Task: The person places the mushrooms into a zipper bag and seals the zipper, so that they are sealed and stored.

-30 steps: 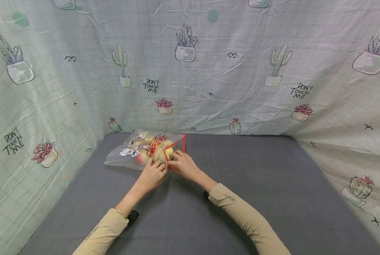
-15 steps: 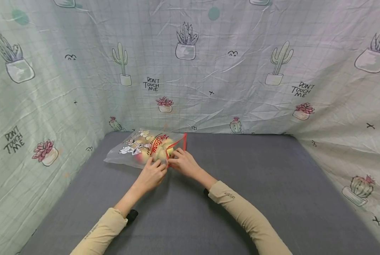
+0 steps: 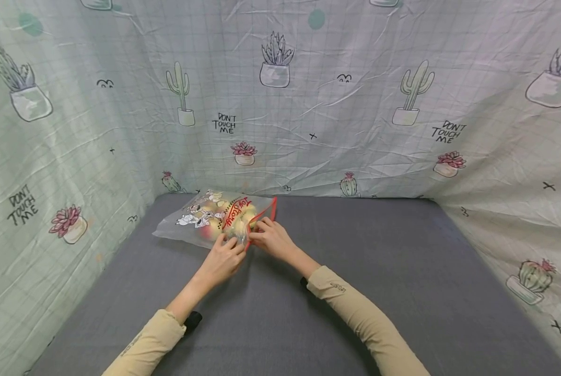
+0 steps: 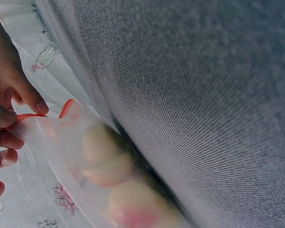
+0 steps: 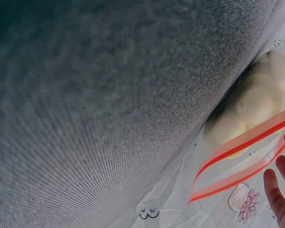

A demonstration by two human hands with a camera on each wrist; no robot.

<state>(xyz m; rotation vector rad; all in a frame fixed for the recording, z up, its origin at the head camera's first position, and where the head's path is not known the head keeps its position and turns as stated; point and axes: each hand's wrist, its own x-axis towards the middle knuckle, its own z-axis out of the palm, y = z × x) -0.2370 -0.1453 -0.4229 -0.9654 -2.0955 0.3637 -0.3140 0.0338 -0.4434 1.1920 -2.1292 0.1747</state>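
Head view, bag: your printed zip bag (image 3: pixel 214 219) lies on the grey bench (image 3: pixel 355 271), far side, left of centre, close to the cactus-print cloth (image 3: pixel 308 104) behind it.
Head view, long axis: the bag runs left to right, with its closed end to your left and its red-edged mouth (image 3: pixel 264 215) to your right, so the mouth is the end that meets your hands.
Head view, contents: pale yellow-pink fruit (image 3: pixel 235 222) sits inside, bunched toward the mouth.
Head view, left hand (image 3: pixel 224 258): it sits at the near corner of the mouth, fingers curled on the plastic beside the red strip, so you are pinching the bag there.
Head view, right hand (image 3: pixel 272 239): it sits just right of the left, fingertips on the red strip; it looks like a pinch on the bag's mouth.
Head view, nearer hand: both touch the mouth; the right one reaches further along it.
Left wrist view: your fingers (image 4: pixel 7 118) hold the clear film and red edge, with the fruit (image 4: pixel 102 147) lying beyond them against the bench (image 4: pixel 204 95).
Right wrist view: the mouth (image 5: pixel 242 164) gapes as a narrow red loop; your fingertips (image 5: pixel 280 185) show at the frame's edge, and their grip is not visible here.
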